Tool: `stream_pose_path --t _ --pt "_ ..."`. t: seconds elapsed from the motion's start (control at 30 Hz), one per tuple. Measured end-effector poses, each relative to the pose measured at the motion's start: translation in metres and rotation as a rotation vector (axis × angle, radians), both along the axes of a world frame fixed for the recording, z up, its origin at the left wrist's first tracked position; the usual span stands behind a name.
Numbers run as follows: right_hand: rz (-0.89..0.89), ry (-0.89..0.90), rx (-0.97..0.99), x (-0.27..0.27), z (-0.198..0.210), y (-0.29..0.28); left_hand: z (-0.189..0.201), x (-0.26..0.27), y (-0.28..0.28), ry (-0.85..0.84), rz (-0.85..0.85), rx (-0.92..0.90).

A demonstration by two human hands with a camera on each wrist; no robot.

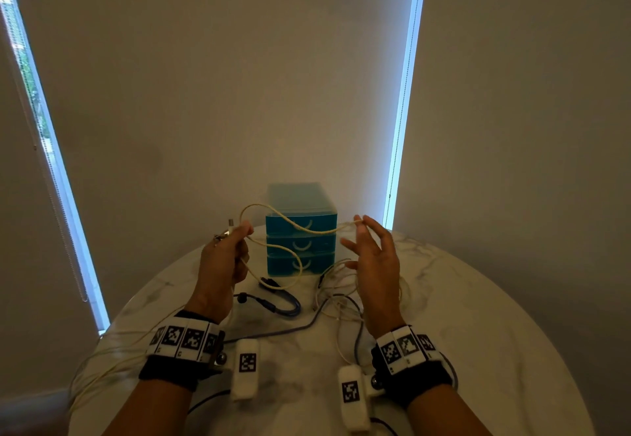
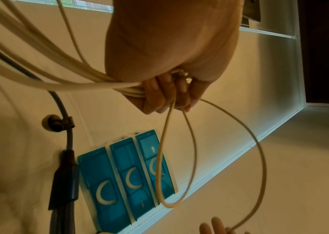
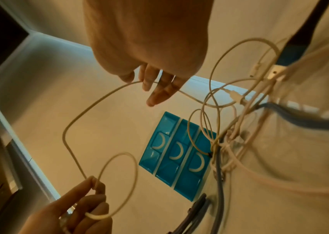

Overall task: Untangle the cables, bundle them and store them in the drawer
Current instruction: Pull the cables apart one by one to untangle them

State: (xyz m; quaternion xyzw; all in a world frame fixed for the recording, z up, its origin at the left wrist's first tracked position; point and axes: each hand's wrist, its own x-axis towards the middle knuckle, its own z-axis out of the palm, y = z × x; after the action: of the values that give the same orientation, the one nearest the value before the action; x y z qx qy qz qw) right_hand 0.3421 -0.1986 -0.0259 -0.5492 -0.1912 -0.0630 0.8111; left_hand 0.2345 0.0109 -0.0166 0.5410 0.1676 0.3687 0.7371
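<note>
A thin cream cable (image 1: 300,228) hangs in the air between my two hands, in front of a blue three-drawer unit (image 1: 317,251) whose drawers are all closed. My left hand (image 1: 227,254) grips several coiled loops of this cable (image 2: 195,158) in its curled fingers (image 2: 165,95). From there the cable (image 3: 75,123) runs to my right hand (image 1: 372,258), which pinches it between thumb and index fingertip while the other fingers (image 3: 155,88) spread out straight. Both hands are raised above the table, left and right of the drawer unit (image 3: 171,158).
A tangle of white and cream cables (image 1: 341,285) lies on the round marble table (image 1: 461,333) under my right hand. A dark grey cable with black plugs (image 1: 286,306) lies in front of the drawers. More cream cable trails off the table's left edge.
</note>
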Motion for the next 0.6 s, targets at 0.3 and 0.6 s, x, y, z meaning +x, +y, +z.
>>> stream_pose_path --t 0.3,0.6 --pt "0.149 -0.051 -0.07 -0.018 -0.007 0.012 0.001 -0.002 -0.022 0.31 -0.055 0.365" --pt "0.383 -0.12 -0.187 -0.027 -0.026 0.027 0.007 -0.011 -0.028 0.365 -0.174 0.519"
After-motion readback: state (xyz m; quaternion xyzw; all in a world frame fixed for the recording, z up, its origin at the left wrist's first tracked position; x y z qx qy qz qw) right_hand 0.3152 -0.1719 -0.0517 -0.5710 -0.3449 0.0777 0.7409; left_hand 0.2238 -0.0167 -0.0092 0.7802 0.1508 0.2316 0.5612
